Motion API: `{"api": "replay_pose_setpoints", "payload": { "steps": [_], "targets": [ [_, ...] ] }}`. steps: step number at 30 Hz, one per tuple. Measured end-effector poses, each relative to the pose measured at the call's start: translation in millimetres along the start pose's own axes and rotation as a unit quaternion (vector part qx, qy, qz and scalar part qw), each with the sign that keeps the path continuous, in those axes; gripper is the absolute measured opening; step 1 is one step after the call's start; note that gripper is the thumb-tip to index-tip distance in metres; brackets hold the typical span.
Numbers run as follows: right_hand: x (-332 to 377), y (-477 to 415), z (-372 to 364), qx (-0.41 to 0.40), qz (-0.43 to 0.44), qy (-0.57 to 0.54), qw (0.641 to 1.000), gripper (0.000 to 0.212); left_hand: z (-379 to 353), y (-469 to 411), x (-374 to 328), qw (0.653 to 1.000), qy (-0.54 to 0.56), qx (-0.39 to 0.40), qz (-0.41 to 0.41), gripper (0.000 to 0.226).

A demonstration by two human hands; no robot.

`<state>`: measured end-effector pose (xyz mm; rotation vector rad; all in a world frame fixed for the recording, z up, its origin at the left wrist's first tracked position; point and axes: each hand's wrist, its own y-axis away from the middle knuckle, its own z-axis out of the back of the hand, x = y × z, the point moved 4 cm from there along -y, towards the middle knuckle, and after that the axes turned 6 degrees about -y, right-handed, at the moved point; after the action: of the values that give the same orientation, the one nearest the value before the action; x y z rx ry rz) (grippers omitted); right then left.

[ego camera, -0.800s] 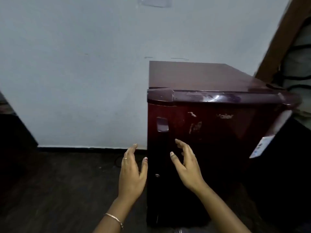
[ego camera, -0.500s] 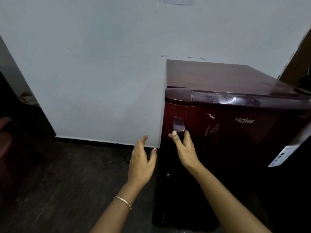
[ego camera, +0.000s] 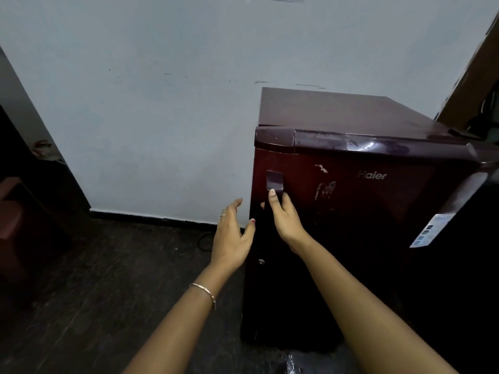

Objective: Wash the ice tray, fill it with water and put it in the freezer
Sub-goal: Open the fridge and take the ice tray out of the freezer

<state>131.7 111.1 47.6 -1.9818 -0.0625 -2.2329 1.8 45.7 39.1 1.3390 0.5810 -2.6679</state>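
A small dark red fridge (ego camera: 364,201) stands against the white wall, its door closed. On the door's upper left is a recessed handle (ego camera: 274,180). My right hand (ego camera: 283,214) is on that handle, thumb on its lower edge and fingers curled into the recess. My left hand (ego camera: 232,236) hovers open just left of the fridge's front corner, holding nothing. No ice tray is in view.
Dark floor (ego camera: 108,292) stretches to the left. A dark piece of furniture (ego camera: 16,211) stands at the far left. A black cable (ego camera: 205,240) lies by the skirting. A white label (ego camera: 432,228) hangs on the fridge's right side. A wet patch (ego camera: 294,363) shines below the door.
My right hand rose from in front of the door to the handle and closed its fingers into it. My left hand stayed open beside the fridge. The view shifted left.
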Motion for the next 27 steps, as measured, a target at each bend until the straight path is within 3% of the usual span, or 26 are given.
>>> {"api": "replay_pose_setpoints", "payload": {
  "steps": [9,12,18,27],
  "targets": [
    [5,5,-1,-0.005,-0.004,0.04,0.999,0.046,31,16,-11,0.999,-0.023,-0.019,-0.014,0.052],
    [2,21,0,-0.02,0.011,0.046,0.999,0.036,39,21,-8,0.999,-0.02,-0.024,-0.014,0.046],
    [-2,87,9,-0.077,0.065,0.039,0.994,0.056,26,47,-7,1.0,0.003,0.014,-0.008,0.044],
    [-6,199,52,-0.186,0.122,0.028,0.975,0.063,-2,107,-39,0.994,0.099,0.02,-0.032,0.037]
  ]
}}
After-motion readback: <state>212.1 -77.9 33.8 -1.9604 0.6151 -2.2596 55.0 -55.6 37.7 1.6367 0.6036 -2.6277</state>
